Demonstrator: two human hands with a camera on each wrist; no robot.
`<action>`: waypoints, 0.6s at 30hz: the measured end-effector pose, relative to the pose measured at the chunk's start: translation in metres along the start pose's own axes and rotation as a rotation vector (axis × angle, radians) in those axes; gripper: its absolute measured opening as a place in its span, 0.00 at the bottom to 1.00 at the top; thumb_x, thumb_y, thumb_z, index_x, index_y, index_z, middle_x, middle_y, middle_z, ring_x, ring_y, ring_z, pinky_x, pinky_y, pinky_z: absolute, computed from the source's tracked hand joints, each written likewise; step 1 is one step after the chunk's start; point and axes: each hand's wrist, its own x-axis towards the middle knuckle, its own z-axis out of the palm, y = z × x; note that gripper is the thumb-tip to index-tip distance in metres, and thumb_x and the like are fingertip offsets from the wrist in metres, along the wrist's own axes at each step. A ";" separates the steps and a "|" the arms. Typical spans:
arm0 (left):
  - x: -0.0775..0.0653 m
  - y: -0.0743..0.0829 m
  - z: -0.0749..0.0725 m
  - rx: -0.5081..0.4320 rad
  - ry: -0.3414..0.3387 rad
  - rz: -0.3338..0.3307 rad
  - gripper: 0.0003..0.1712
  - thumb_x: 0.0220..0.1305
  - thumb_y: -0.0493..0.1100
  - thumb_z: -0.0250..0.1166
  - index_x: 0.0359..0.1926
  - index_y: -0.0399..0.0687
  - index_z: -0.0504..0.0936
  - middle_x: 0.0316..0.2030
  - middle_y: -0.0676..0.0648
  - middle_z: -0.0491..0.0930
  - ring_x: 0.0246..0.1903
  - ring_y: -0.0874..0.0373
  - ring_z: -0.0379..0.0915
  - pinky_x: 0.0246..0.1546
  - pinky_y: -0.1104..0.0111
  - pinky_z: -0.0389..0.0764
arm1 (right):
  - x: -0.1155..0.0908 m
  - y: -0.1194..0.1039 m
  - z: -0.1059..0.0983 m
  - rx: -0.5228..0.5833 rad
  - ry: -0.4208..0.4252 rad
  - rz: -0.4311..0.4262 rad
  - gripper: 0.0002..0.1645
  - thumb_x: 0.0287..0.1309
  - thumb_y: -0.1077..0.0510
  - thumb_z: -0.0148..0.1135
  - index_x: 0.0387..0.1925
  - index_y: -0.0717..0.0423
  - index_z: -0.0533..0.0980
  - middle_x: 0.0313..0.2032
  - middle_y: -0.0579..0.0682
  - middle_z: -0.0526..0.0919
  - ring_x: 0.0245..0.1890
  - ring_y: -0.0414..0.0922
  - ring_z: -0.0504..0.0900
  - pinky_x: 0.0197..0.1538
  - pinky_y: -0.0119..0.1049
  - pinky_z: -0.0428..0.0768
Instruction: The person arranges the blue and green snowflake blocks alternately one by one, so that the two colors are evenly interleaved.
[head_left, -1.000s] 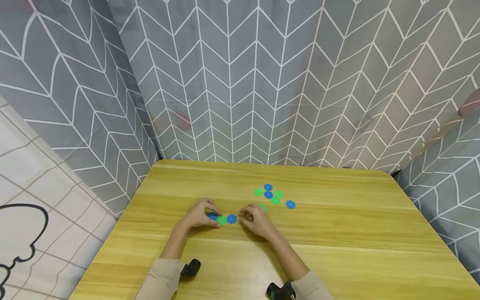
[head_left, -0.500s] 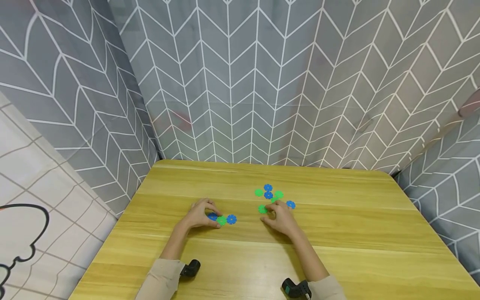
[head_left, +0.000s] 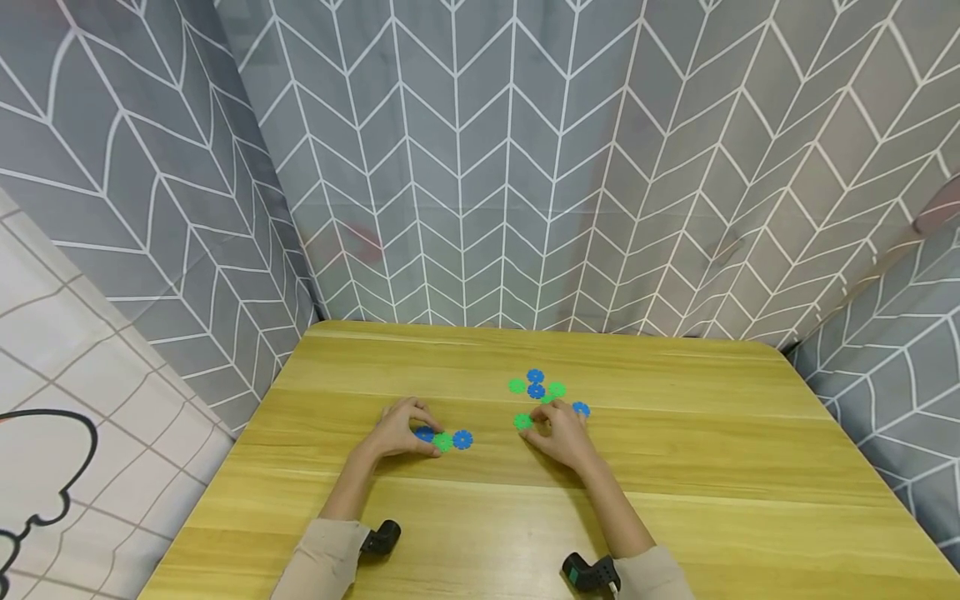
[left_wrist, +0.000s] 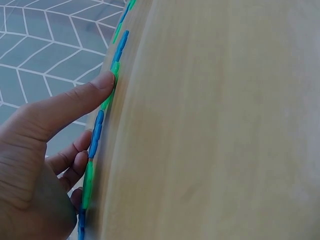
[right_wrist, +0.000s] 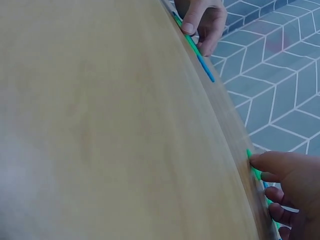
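Note:
In the head view, a row of flower-like notched plastic discs lies on the table: a blue disc, a green disc and a blue disc. My left hand curves round the row's left part, thumb against the green one. The left wrist view shows more blue and green discs, such as a green one, running beneath the fingers. To the right, my right hand pinches the edge of a loose green disc between thumb and finger; its other fingers are curled.
Behind the right hand lie several loose discs, among them a blue one, a green one and, at the far right, a blue one. A wooden table carries everything, with a patterned grey curtain along its back edge.
My right hand has moved right, from beside the row to the loose green disc, which has since shifted slightly left and nearer. My left hand has stayed in place on the row.

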 end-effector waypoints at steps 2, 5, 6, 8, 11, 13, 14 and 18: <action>0.000 0.000 0.000 0.000 0.001 -0.002 0.15 0.36 0.48 0.80 0.30 0.56 0.88 0.45 0.46 0.75 0.50 0.46 0.65 0.51 0.46 0.55 | 0.001 0.000 0.001 -0.006 -0.005 0.011 0.16 0.48 0.51 0.71 0.36 0.57 0.82 0.34 0.47 0.77 0.37 0.45 0.74 0.41 0.45 0.65; 0.000 0.000 0.000 -0.001 0.002 -0.004 0.15 0.36 0.48 0.80 0.30 0.56 0.88 0.45 0.47 0.75 0.50 0.47 0.65 0.50 0.46 0.55 | 0.004 -0.001 0.001 0.004 -0.019 0.030 0.14 0.49 0.53 0.70 0.37 0.57 0.82 0.33 0.47 0.77 0.36 0.44 0.74 0.40 0.44 0.65; 0.000 0.000 0.000 -0.001 0.002 -0.003 0.15 0.36 0.48 0.80 0.30 0.56 0.88 0.45 0.47 0.75 0.50 0.47 0.65 0.50 0.46 0.55 | 0.005 -0.001 0.001 0.008 -0.022 0.035 0.14 0.49 0.53 0.70 0.37 0.57 0.82 0.33 0.47 0.77 0.36 0.44 0.74 0.40 0.44 0.65; 0.000 0.000 0.000 -0.003 0.002 -0.005 0.15 0.36 0.48 0.80 0.30 0.56 0.88 0.44 0.47 0.75 0.49 0.47 0.65 0.50 0.46 0.55 | 0.006 -0.001 0.001 0.019 -0.027 0.044 0.14 0.49 0.54 0.70 0.38 0.57 0.82 0.33 0.47 0.77 0.36 0.44 0.74 0.40 0.45 0.66; 0.000 -0.001 0.001 -0.002 0.004 -0.006 0.15 0.35 0.48 0.80 0.30 0.56 0.88 0.44 0.47 0.74 0.50 0.47 0.65 0.51 0.46 0.55 | 0.008 0.000 0.002 0.031 -0.030 0.041 0.14 0.49 0.56 0.69 0.39 0.58 0.82 0.33 0.47 0.77 0.36 0.44 0.74 0.41 0.46 0.65; 0.001 -0.001 0.001 0.001 0.004 -0.004 0.15 0.35 0.49 0.80 0.30 0.56 0.88 0.44 0.47 0.74 0.49 0.47 0.65 0.51 0.47 0.55 | 0.009 0.000 0.001 0.038 -0.032 0.035 0.13 0.49 0.57 0.67 0.39 0.58 0.82 0.32 0.46 0.77 0.36 0.44 0.74 0.40 0.45 0.65; 0.001 -0.002 0.001 0.000 0.004 -0.003 0.15 0.35 0.49 0.80 0.30 0.57 0.88 0.44 0.47 0.74 0.49 0.47 0.65 0.51 0.47 0.55 | 0.009 0.000 0.001 0.039 -0.033 0.033 0.13 0.49 0.58 0.67 0.38 0.57 0.82 0.32 0.46 0.77 0.36 0.44 0.74 0.40 0.45 0.64; 0.001 -0.002 0.001 -0.001 0.003 0.001 0.15 0.36 0.49 0.80 0.30 0.57 0.88 0.43 0.49 0.74 0.49 0.48 0.65 0.50 0.48 0.55 | 0.011 0.000 0.000 0.045 -0.051 0.038 0.11 0.50 0.59 0.66 0.37 0.57 0.81 0.32 0.47 0.77 0.37 0.46 0.75 0.40 0.45 0.64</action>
